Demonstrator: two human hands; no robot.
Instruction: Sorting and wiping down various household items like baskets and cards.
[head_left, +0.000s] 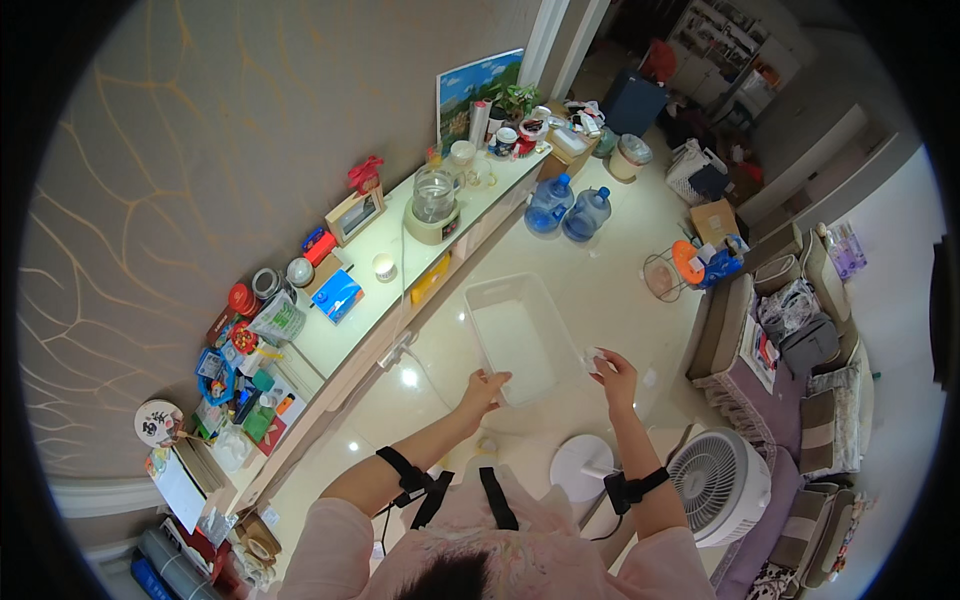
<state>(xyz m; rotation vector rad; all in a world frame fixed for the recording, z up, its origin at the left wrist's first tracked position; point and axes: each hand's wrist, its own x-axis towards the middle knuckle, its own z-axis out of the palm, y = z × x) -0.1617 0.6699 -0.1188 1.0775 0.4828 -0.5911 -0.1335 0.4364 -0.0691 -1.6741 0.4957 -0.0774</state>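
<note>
My left hand (486, 394) grips the near left corner of a translucent white plastic bin (523, 337), its thumb over the rim. The bin is held above the tiled floor, and nothing is seen inside it. At the bin's right side, my right hand (616, 375) pinches a small crumpled white piece (592, 360), perhaps tissue or thin plastic; its exact kind cannot be told. Black straps with small devices are around both my forearms.
To the left runs a long white cabinet (360, 300) bearing a glass kettle (433, 196), a paper cup (384, 266) and clutter. Blue water bottles (587, 215) stand on the floor ahead. A white fan (716, 480) and a purple sofa (765, 405) are at right.
</note>
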